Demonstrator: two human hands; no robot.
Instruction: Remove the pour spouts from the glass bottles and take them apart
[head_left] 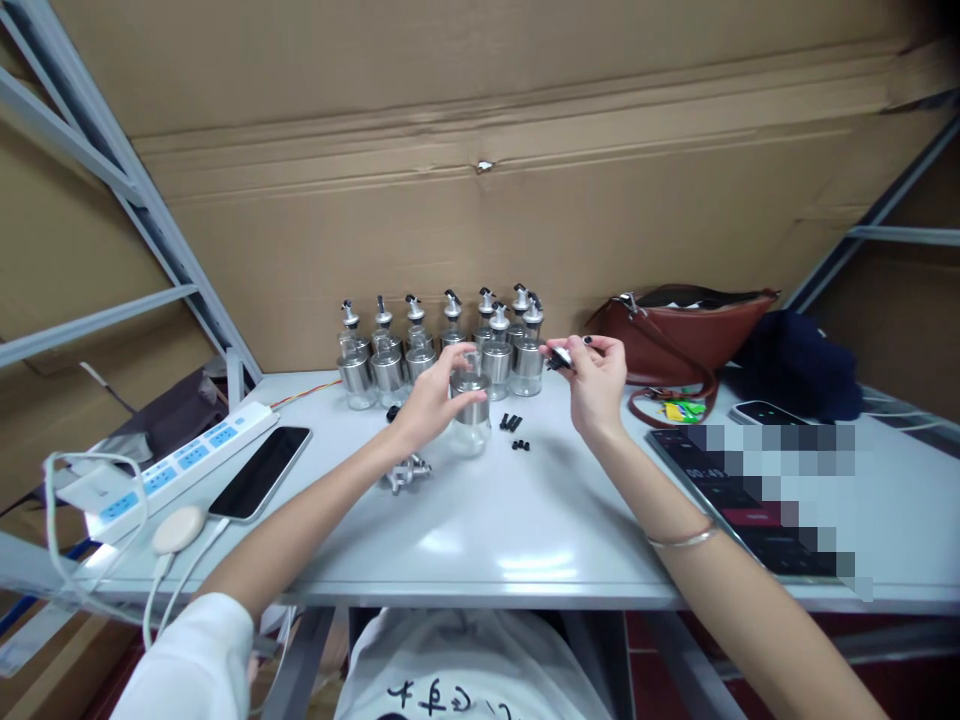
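Observation:
My left hand [439, 398] is wrapped round the upper part of a glass bottle [471, 430] with a metal band, upright on the table and without a spout. To its right, my right hand [596, 380] pinches a small silver and black spout piece [561, 357] above the tabletop. Behind the hands stand several similar bottles [388, 372], many with silver and black spouts. Small black tubes [511, 422] and black caps [521, 445] lie between my hands. Loose silver spout parts [409, 473] rest beside my left forearm, partly hidden by it.
A power strip [187, 460], a phone [261, 473] and a round white charger [178, 529] lie at the left. A brown bag [675, 340], a dark blue cap [799, 365] and a tablet [735, 490] are at the right. Cardboard [450, 230] stands behind the table [480, 535].

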